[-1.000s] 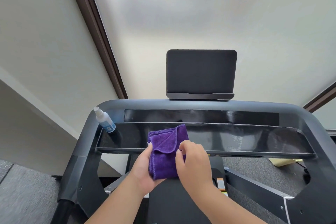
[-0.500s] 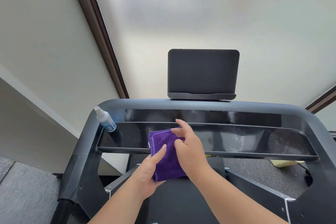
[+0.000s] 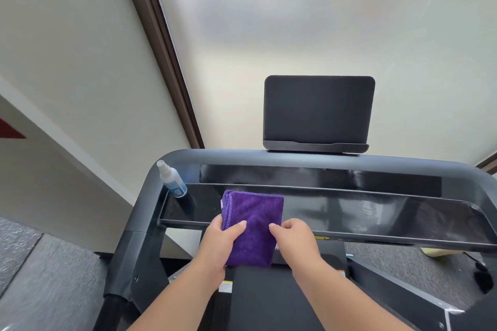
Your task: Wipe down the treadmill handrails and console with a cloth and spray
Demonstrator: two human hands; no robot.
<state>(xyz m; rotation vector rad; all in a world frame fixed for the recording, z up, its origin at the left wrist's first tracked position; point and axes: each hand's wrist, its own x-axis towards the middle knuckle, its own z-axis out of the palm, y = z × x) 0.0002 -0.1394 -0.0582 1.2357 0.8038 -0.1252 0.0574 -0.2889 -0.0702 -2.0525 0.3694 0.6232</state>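
Note:
A folded purple cloth point(image 3: 254, 226) hangs flat in front of the glossy black console tray point(image 3: 363, 212) of the treadmill. My left hand point(image 3: 220, 244) grips the cloth's left edge, thumb on its front. My right hand point(image 3: 293, 242) pinches the cloth's right edge. A small clear spray bottle with a blue label point(image 3: 172, 179) stands at the tray's far left corner. The grey handrail frame point(image 3: 242, 154) curves around the console. A dark tablet-holder panel point(image 3: 318, 111) stands upright on the top bar.
The black treadmill belt point(image 3: 269, 301) lies below my hands. Grey carpet point(image 3: 53, 277) covers the floor on the left. A pale yellow object point(image 3: 441, 251) lies on the floor at the right under the tray. A brown-framed frosted window and walls rise behind.
My right hand has come off the cloth's front and taken its right edge. The cloth now hangs smooth and flat between both hands. My left hand has shifted to the left edge.

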